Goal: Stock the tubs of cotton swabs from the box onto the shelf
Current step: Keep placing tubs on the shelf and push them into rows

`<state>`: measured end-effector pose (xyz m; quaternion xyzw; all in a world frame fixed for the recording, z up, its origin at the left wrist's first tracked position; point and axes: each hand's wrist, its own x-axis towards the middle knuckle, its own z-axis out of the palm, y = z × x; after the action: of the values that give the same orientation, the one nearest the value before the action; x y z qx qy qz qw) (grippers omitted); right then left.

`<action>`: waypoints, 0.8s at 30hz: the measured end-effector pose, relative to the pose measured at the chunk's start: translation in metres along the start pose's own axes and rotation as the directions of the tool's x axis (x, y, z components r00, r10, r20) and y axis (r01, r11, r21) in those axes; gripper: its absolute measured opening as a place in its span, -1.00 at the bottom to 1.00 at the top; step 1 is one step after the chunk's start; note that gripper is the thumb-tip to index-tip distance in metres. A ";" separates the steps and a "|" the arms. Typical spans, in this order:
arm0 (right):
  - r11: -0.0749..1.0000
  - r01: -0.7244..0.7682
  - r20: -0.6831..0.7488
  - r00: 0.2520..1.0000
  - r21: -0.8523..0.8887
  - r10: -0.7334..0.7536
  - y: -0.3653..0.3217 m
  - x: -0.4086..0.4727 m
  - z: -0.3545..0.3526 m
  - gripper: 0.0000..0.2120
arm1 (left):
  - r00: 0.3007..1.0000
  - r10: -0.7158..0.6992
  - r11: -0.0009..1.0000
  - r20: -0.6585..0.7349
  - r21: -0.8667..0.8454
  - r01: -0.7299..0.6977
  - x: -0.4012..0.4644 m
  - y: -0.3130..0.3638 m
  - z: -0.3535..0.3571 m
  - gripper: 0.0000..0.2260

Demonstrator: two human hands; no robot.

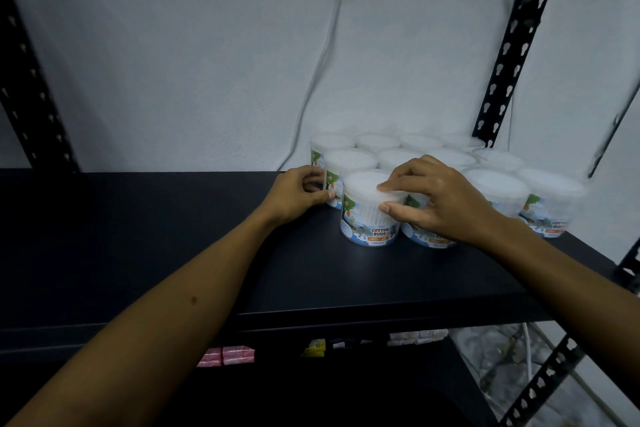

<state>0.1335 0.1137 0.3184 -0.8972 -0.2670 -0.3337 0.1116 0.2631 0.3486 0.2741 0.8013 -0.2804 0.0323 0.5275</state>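
Several clear tubs of cotton swabs with white lids stand in rows at the right rear of the black shelf point(242, 253). My right hand point(436, 199) grips the front-left tub point(363, 215), labelled "COTTON BUDS", thumb on its side and fingers over the lid. That tub stands on the shelf beside a second front tub point(426, 239), partly hidden by my hand. My left hand point(298, 194) touches the side of a tub in the middle row point(349, 163) with curled fingers and thumb. The box is out of view.
Black perforated uprights stand at the left point(24, 80) and right rear point(512, 45). A white cable point(322, 55) hangs down the wall. Small pink packets point(228, 355) and other items sit on the lower shelf. The left half of the top shelf is bare.
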 end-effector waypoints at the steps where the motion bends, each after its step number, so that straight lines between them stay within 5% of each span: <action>1: 1.000 -0.004 0.005 1.000 0.001 0.004 0.000 0.000 -0.001 -0.63 | 1.000 -0.001 1.000 -0.002 0.002 0.001 0.000 0.000 0.000 -0.59; 8: 0.996 -0.064 0.003 0.998 0.066 0.064 -0.005 0.002 -0.003 -0.62 | 0.999 -0.041 0.999 -0.011 -0.022 0.040 0.007 -0.008 -0.003 -0.65; 13: 0.950 -0.204 -0.003 0.978 0.236 0.210 -0.003 0.017 -0.016 -0.79 | 0.970 -0.175 0.983 -0.169 -0.076 0.164 0.016 -0.014 -0.011 -0.70; 19: 0.964 -0.230 0.196 0.960 0.133 0.202 0.009 0.045 -0.009 -0.68 | 0.947 -0.207 0.978 -0.246 -0.092 0.189 0.033 -0.023 -0.009 -0.55; 24: 0.953 -0.272 0.280 0.933 0.136 0.226 0.017 0.061 0.001 -0.59 | 0.970 -0.200 0.978 -0.135 -0.093 0.189 0.052 -0.026 -0.007 -0.33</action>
<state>0.1819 0.1249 0.3578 -0.9469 -0.1909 -0.1711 0.1943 0.3215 0.3403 0.2734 0.7989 -0.1627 0.0270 0.5784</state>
